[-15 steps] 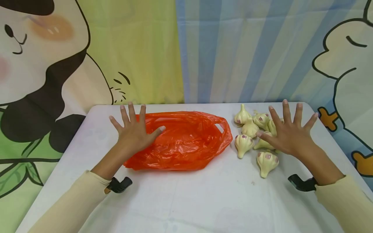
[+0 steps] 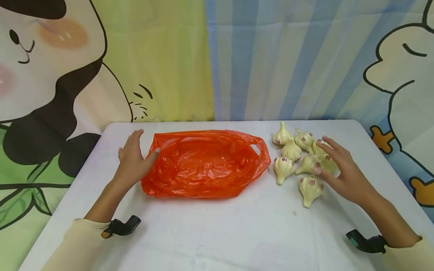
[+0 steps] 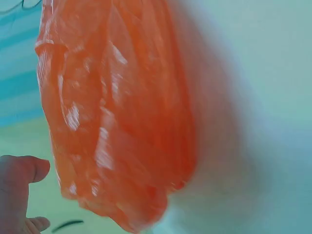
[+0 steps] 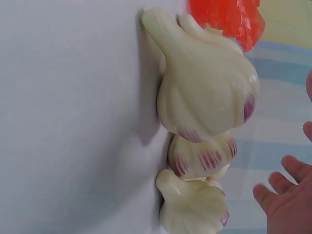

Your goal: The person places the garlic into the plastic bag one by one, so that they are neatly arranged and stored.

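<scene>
An orange-red plastic bag [image 2: 207,162] lies flat on the white table, with a handle loop at its right end; it fills much of the left wrist view [image 3: 117,107]. My left hand [image 2: 132,162] hovers by the bag's left end, fingers relaxed, thumb overlapping its edge. Right of the bag sits a cluster of several garlic bulbs [image 2: 284,169], cream with purple streaks. Over the cluster's right side is my right hand [image 2: 349,180], fingers loosely bent and holding nothing, partly covering some bulbs. In the right wrist view one garlic bulb [image 4: 209,83] looms close, fingers off to the right.
The white table [image 2: 217,233] ends at a back edge against a cartoon-printed curtain [image 2: 169,60]. Each wrist carries a black camera mount, such as the right one [image 2: 366,242]. One garlic bulb [image 2: 310,190] sits nearest the front of the cluster.
Both hands have come down from a spread-finger pose and turned, fingers now bent and closer together. The left hand shifted left off the bag; the right moved slightly nearer me.
</scene>
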### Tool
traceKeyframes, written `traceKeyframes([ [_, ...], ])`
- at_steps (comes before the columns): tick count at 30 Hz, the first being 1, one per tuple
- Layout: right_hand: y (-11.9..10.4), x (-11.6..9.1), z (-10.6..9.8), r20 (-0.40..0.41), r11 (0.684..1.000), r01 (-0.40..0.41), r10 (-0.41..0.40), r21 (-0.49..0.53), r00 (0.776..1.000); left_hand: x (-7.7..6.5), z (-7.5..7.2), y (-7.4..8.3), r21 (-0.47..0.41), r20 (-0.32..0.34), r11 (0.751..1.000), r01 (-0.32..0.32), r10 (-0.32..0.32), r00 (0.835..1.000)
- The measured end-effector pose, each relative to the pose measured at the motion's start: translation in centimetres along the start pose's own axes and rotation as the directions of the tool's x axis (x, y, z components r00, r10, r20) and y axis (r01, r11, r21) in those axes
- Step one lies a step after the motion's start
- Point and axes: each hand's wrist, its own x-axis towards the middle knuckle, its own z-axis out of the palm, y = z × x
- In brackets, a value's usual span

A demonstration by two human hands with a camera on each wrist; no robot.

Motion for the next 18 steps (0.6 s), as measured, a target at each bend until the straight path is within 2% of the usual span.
traceKeyframes([
  [4, -0.4, -0.8, 0.3, -0.051, 0.997, 0.069, -0.067, 0.046, 0.996, -0.5, 0.1, -1.1, -0.055, 0.051, 0.993, 0.105, -0.103, 0.993],
  [8, -0.9, -1.2, 0.7, -0.038, 0.983, 0.095, -0.091, 0.155, 0.995, -0.8, 0.7, -1.5, -0.121, 0.113, 0.974, 0.189, -0.176, 0.978],
  [13, -1.0, -1.8, 1.5, 0.007, 0.968, 0.033, -0.036, 0.249, 0.999, -0.9, 1.9, -1.6, -0.236, 0.184, 0.925, 0.297, -0.258, 0.949],
  [18, -0.5, -2.4, 2.4, 0.048, 0.956, -0.043, 0.031, 0.29, 0.998, -0.9, 2.9, -1.9, -0.334, 0.253, 0.869, 0.364, -0.29, 0.923],
])
